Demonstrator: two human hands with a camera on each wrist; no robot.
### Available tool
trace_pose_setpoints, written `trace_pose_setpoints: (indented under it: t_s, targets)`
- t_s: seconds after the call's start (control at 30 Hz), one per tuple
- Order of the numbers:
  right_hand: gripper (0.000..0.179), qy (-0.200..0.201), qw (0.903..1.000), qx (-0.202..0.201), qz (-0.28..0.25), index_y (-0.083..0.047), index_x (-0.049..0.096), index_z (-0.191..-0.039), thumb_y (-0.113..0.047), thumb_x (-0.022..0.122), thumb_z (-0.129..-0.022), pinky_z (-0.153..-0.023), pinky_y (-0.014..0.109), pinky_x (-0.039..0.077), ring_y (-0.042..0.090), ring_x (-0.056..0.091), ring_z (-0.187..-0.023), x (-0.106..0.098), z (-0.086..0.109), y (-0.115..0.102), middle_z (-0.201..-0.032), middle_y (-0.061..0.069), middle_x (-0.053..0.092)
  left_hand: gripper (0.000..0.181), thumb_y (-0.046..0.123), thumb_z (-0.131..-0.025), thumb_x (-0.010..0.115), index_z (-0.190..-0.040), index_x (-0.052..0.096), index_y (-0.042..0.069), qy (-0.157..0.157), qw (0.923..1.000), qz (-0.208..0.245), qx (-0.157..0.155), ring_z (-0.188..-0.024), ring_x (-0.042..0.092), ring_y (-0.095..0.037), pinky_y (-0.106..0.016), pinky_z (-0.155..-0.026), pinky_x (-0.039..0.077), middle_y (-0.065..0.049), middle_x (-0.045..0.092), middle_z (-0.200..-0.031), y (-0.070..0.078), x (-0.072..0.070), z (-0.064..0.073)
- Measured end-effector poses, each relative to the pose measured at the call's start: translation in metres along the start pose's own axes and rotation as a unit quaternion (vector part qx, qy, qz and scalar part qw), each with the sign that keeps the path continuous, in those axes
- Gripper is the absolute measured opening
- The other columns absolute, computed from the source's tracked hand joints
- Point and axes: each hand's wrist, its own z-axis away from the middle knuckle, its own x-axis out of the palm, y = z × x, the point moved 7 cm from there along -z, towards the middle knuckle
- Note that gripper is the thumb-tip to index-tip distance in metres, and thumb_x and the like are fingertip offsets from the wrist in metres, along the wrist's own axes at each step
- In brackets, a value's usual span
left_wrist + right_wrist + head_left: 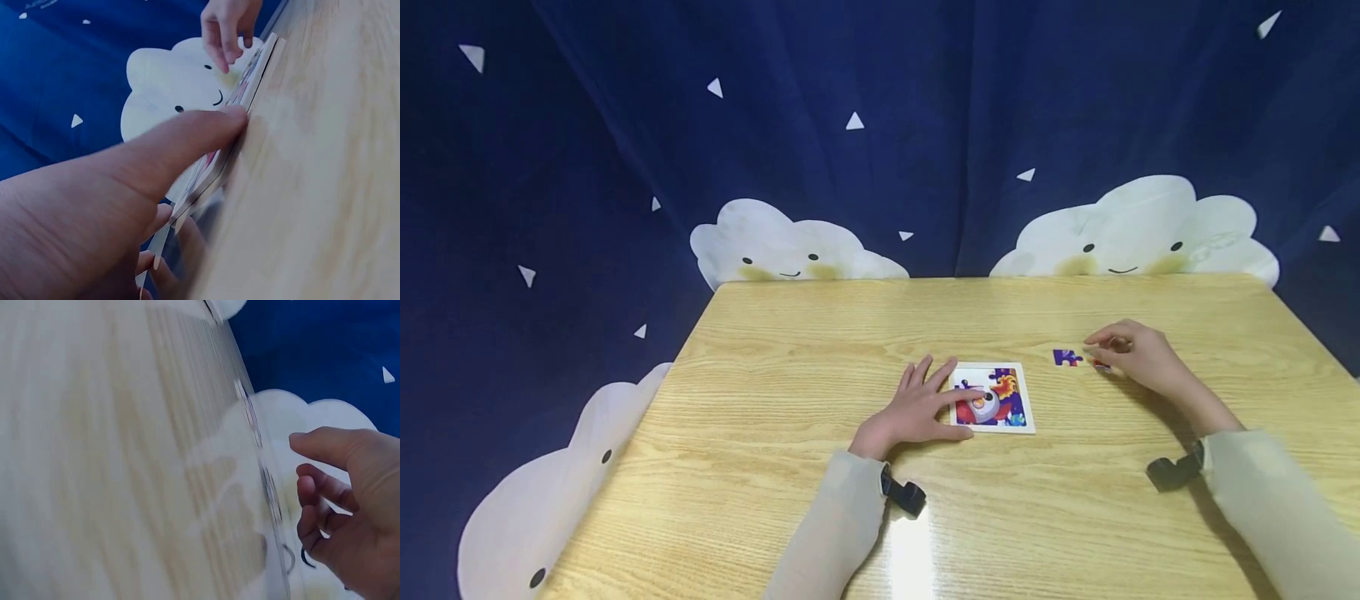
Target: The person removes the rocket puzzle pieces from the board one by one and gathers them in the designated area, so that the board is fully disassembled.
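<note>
My left hand rests on a small jigsaw puzzle in a white frame, its fingers spread. In the left wrist view, the thumb touches the near edge of the frame. The puzzle picture shows a penguin-like figure on purple, with a white gap near the upper left. My right hand hovers just above loose pieces to the right, its fingers bent and nothing held between them. A purple puzzle piece lies left of that hand; another piece is partly hidden under its fingers.
Everything lies on a light wooden table. A dark blue curtain with white clouds hangs behind and at the left. Each wrist carries a black camera mount over a pale sleeve.
</note>
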Motion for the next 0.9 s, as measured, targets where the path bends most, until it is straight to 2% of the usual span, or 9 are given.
trace_pose_setpoints:
  t_s: [0.13,0.37,0.5,0.63,0.9]
  targets:
    - [0.017,0.001,0.9995,-0.029,-0.011,-0.008,0.073,-0.106,-0.017,0.068,-0.092,-0.065,0.019,0.044,0.002,0.05,-0.078,0.013,-0.003,-0.016,-0.096,0.008,0.062,0.063,0.058,-0.088,0.062,-0.146,0.04,0.046,0.007,1.0,-0.001,-0.002,-0.154,-0.003,-0.039,-0.059,-0.122,0.001,-0.004,0.006,-0.167,0.002,-0.001,0.0]
    - [0.016,-0.029,0.9955,-0.076,-0.049,-0.009,0.073,-0.104,-0.011,0.071,-0.089,-0.068,0.017,0.047,0.0,0.054,-0.077,0.044,-0.01,-0.046,-0.094,0.005,0.067,0.061,0.056,-0.09,0.061,-0.146,0.041,0.044,0.004,1.0,-0.001,-0.003,-0.153,-0.003,-0.041,-0.06,-0.122,0.001,-0.006,0.007,-0.167,0.004,0.0,0.0]
    - [0.017,-0.055,0.9908,-0.092,-0.083,-0.009,0.074,-0.103,-0.014,0.073,-0.087,-0.068,0.017,0.047,0.0,0.055,-0.077,0.059,-0.015,-0.059,-0.094,0.006,0.07,0.06,0.056,-0.091,0.06,-0.146,0.039,0.046,-0.001,1.0,-0.006,-0.008,-0.153,-0.003,-0.04,-0.06,-0.122,0.001,-0.006,0.006,-0.167,0.005,0.001,0.0]
    - [0.015,-0.084,0.988,-0.092,-0.091,-0.011,0.074,-0.104,-0.014,0.072,-0.089,-0.069,0.018,0.046,0.001,0.053,-0.079,0.07,-0.018,-0.063,-0.098,0.006,0.07,0.06,0.057,-0.092,0.058,-0.147,0.038,0.046,-0.005,0.9998,-0.017,-0.003,-0.153,-0.003,-0.041,-0.061,-0.121,0.002,-0.007,0.006,-0.167,0.006,0.001,0.0]
    - [0.015,-0.102,0.9886,-0.078,-0.078,-0.012,0.074,-0.104,-0.014,0.071,-0.09,-0.071,0.018,0.047,0.004,0.054,-0.081,0.073,-0.02,-0.064,-0.1,0.006,0.068,0.057,0.054,-0.095,0.054,-0.148,0.035,0.047,-0.007,0.9992,-0.038,0.009,-0.151,-0.003,-0.047,-0.065,-0.119,0.002,-0.005,0.006,-0.167,0.009,0.002,-0.002]
